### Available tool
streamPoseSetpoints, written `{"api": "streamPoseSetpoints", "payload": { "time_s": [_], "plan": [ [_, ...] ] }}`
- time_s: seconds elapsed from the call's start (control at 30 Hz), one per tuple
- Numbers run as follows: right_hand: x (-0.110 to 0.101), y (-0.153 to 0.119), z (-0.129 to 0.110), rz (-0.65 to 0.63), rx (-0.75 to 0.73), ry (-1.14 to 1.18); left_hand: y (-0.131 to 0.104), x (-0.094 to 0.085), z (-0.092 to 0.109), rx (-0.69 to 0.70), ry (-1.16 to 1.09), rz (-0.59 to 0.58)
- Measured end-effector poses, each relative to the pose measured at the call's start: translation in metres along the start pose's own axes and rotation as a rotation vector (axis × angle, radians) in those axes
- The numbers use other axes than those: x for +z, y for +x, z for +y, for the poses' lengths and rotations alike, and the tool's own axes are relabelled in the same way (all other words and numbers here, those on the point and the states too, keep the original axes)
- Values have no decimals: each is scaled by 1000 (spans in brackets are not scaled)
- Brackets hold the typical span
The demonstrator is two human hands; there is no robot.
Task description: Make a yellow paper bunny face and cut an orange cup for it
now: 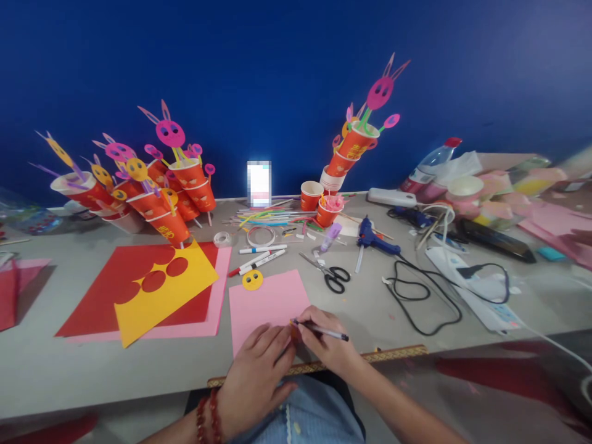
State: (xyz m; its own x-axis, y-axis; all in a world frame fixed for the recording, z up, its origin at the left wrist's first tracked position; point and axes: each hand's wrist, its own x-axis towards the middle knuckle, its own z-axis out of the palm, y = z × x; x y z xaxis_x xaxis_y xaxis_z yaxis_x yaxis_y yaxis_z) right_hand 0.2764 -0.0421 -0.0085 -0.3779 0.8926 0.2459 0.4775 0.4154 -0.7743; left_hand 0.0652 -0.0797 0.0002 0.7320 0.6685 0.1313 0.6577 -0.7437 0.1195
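Observation:
A pink sheet of paper [272, 302] lies at the table's front edge. My left hand [263, 364] rests palm down over its lower part, fingers stretched out. In my right hand [330, 342] a dark pen [328, 332] with a pale band is gripped like a writing tool, its tip pointing left toward my left fingertips. Something small and orange shows between the two hands, mostly covered by my fingers. At the top of the pink sheet sits a yellow paper circle [252, 280] with a drawn face.
Scissors [337, 279], several markers [263, 250] and a purple glue stick [331, 237] lie beyond the sheet. A blue glue gun [370, 237] and a power strip [476, 296] are at right. Cut yellow paper [169, 296] covers red sheets at left. Decorated red cups [169, 228] stand behind.

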Motion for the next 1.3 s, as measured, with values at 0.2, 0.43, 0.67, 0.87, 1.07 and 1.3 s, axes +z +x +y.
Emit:
{"api": "streamPoseSetpoints", "payload": {
  "time_s": [0.2, 0.43, 0.67, 0.87, 1.07, 1.3],
  "plan": [
    [0, -3, -1, -15, -4, -29, 1, -1, 0, 4, -16, -10],
    [0, -5, -3, -17, -40, -45, 0, 0, 0, 12, 0, 6],
    [-2, -12, -8, -5, -76, -81, 0, 2, -1, 12, 5, 15],
    [0, -21, -9, -26, -82, -129, -1, 4, -1, 13, -5, 12],
    [2, -27, -11, -19, -75, -150, -2, 6, -1, 7, -13, 21],
    [4, -32, -15, -7, -40, -91, -2, 5, 0, -5, -53, -2]
  ]
}}
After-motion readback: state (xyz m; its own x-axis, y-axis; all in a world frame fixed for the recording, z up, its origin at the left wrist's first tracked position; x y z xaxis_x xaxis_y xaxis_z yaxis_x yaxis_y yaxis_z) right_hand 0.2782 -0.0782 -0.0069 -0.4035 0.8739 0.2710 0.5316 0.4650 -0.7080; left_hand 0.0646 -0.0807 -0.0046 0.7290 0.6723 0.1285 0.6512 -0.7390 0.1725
